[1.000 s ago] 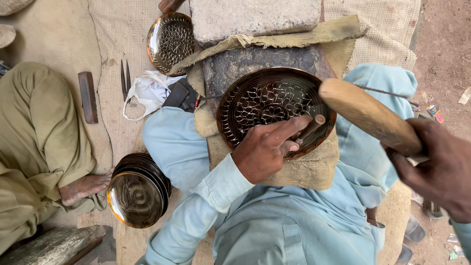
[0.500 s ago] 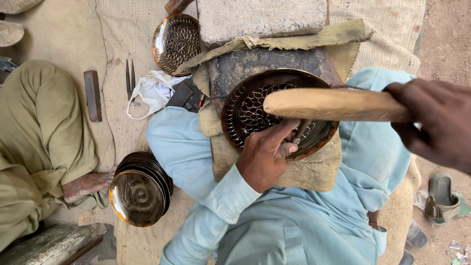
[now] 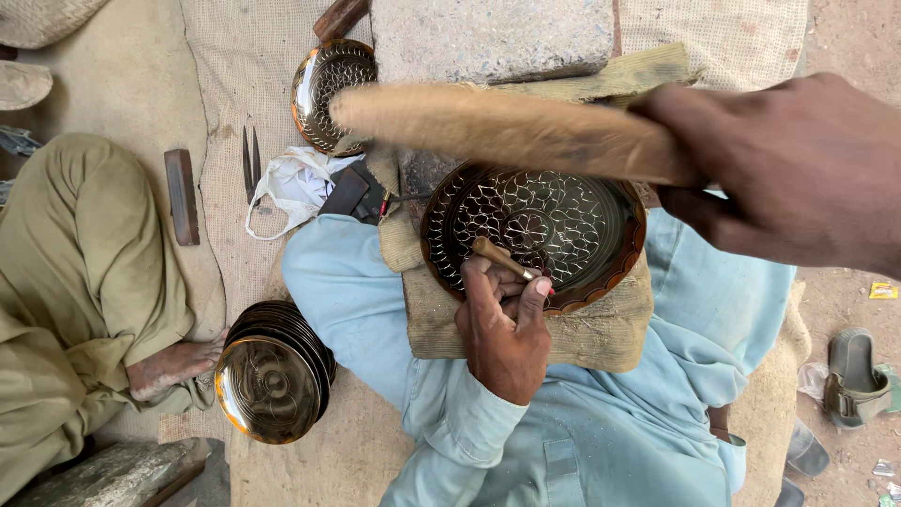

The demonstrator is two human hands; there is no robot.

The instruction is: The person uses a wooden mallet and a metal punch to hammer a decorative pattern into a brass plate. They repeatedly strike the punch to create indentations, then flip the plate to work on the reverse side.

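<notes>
Two engraved plates lie singly: one [image 3: 540, 230] just below the stone block [image 3: 488, 38], one [image 3: 330, 89] left of it, plus one stack [image 3: 274, 371] at lower left.

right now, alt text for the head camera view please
A person seated on the ground holds a small chisel in the left hand against an engraved round metal plate on a cloth pad, while the right hand grips a wooden mallet above it. A stack of similar plates sits nearby.

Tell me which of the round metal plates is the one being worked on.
The engraved plate on the lap pad: the left hand holds a chisel on it. The far plate and stacked plates lie untouched.
</notes>
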